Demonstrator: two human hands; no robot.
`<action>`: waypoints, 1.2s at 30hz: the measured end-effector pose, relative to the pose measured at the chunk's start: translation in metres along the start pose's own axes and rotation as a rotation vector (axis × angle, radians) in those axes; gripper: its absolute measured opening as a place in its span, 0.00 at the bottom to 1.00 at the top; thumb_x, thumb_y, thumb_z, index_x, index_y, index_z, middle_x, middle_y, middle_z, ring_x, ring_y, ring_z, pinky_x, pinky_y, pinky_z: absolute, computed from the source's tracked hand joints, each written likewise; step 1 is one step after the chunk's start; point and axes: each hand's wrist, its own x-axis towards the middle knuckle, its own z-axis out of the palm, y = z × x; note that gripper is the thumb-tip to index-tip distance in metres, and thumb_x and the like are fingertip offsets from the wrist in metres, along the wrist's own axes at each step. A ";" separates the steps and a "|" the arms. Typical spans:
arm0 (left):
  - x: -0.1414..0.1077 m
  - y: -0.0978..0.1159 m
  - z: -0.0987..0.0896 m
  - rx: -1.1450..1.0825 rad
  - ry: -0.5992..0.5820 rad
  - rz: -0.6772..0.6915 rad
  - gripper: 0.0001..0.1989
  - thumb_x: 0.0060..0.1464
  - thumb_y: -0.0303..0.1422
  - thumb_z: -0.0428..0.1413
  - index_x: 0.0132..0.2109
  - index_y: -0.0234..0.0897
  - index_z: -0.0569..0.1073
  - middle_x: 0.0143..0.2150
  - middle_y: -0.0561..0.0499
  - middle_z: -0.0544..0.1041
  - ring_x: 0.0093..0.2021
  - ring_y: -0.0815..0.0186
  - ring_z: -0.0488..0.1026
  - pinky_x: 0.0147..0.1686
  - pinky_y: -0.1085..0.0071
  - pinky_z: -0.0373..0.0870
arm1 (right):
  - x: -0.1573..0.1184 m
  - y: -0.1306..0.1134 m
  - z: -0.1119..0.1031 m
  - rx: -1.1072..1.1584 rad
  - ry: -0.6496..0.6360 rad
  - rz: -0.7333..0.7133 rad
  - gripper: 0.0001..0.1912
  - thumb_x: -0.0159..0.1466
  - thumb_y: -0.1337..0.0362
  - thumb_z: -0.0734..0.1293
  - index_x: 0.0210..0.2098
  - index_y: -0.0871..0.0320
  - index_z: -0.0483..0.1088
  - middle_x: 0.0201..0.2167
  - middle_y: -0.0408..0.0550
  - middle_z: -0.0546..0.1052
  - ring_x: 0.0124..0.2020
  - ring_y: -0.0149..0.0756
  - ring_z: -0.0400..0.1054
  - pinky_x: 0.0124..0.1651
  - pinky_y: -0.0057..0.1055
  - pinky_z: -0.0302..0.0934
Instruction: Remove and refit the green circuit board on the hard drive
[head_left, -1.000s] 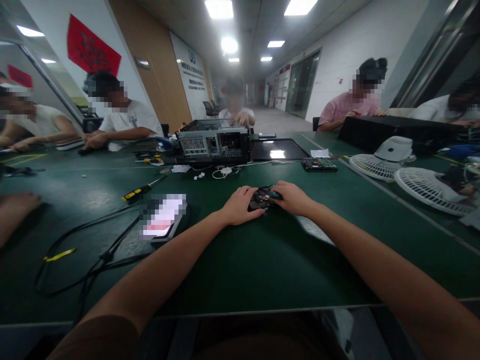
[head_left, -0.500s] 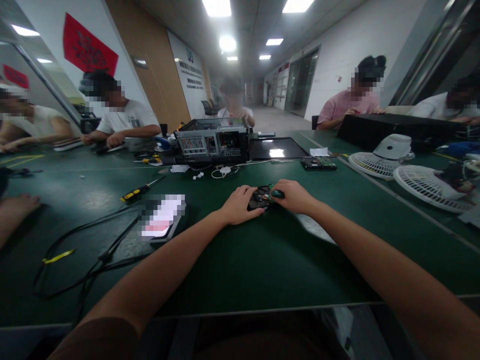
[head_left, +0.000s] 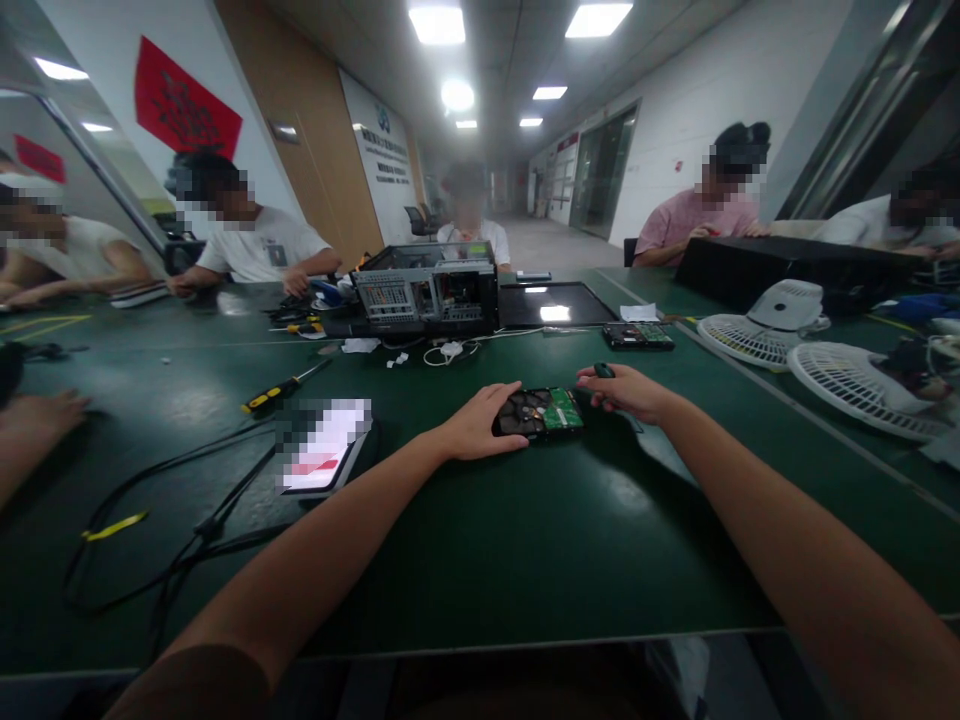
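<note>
A hard drive [head_left: 541, 411] lies on the green table with its circuit board facing up. My left hand [head_left: 484, 422] grips its left end, thumb on the near edge and fingers on the far edge. Just right of the drive, apart from it, my right hand [head_left: 626, 392] is closed around a small screwdriver [head_left: 604, 370]. Its dark green handle shows above the fingers; a thin dark piece, perhaps its shaft, shows below the hand.
A phone [head_left: 330, 445], black cables [head_left: 202, 530] and a yellow-black screwdriver [head_left: 281, 390] lie left. Beyond stand an opened computer case [head_left: 424, 290], a flat screen [head_left: 555, 303] and another drive [head_left: 637, 336]. White fan parts [head_left: 750, 325] lie right. Several people sit around the table.
My right hand has lifted off the drive and moved right with the screwdriver, uncovering the green circuit board. My left hand stays on the drive.
</note>
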 end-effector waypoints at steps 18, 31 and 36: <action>0.014 0.008 0.007 0.184 0.138 -0.228 0.47 0.59 0.54 0.59 0.76 0.37 0.51 0.71 0.37 0.63 0.71 0.44 0.60 0.69 0.47 0.60 | 0.008 0.007 -0.021 0.137 -0.173 0.116 0.17 0.63 0.57 0.76 0.46 0.59 0.74 0.35 0.47 0.73 0.26 0.24 0.63 0.18 0.18 0.51; 0.017 0.046 0.047 -0.118 0.277 -0.496 0.32 0.67 0.36 0.48 0.74 0.34 0.53 0.57 0.37 0.75 0.54 0.50 0.75 0.53 0.52 0.75 | 0.007 0.005 -0.031 0.035 -0.265 0.182 0.22 0.60 0.48 0.76 0.38 0.60 0.72 0.33 0.47 0.75 0.27 0.28 0.69 0.23 0.23 0.59; 0.019 0.048 0.047 -0.059 0.280 -0.418 0.31 0.67 0.30 0.47 0.74 0.36 0.53 0.54 0.41 0.76 0.54 0.54 0.73 0.58 0.52 0.71 | 0.009 0.004 -0.030 0.004 -0.301 0.230 0.24 0.58 0.45 0.77 0.32 0.59 0.70 0.27 0.44 0.72 0.25 0.29 0.67 0.23 0.25 0.58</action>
